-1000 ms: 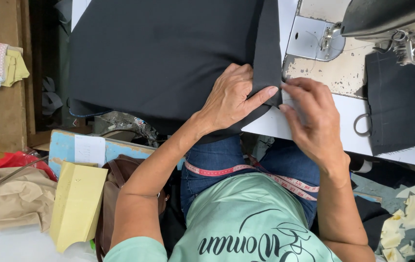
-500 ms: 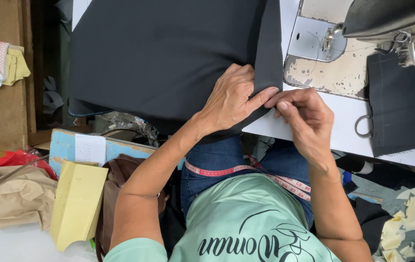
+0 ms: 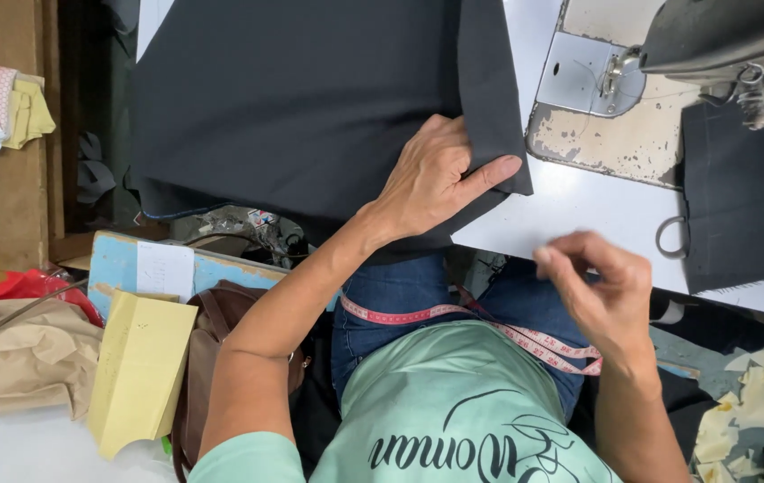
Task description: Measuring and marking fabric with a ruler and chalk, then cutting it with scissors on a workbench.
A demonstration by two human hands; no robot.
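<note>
The left hand [image 3: 435, 179] is lying flat on the black fabric [image 3: 310, 107], fingers spread and pressing down, with the thumb stretching toward the folded corner that is hanging over the edge of the white table [image 3: 578, 206]. It is pinning the cloth rather than gripping it. The right hand [image 3: 596, 286] is hovering just off the near table edge, apart from the fabric, with thumb and forefinger drawn together as if pinching something very small (whether anything is actually sitting between the fingertips cannot be told from this view).

The black fabric is covering most of the table's left part, its folded edge running up toward the sewing machine [image 3: 721, 36], whose metal plate [image 3: 583, 76] is sitting in a worn, paint-chipped bed. A second piece of dark cloth [image 3: 739, 197] is lying to the right of the plate, with the loop of a scissor handle [image 3: 671, 237] peeking out at its lower left corner.

The person is wearing a mint-green shirt [image 3: 453, 402] and blue jeans, and a pink measuring tape [image 3: 480, 326] is draping across the lap. To the left, a brown bag [image 3: 207, 358], a folded yellow paper [image 3: 140, 367] and crumpled brown paper [image 3: 33, 358] are resting beside a light blue box [image 3: 122, 259].
</note>
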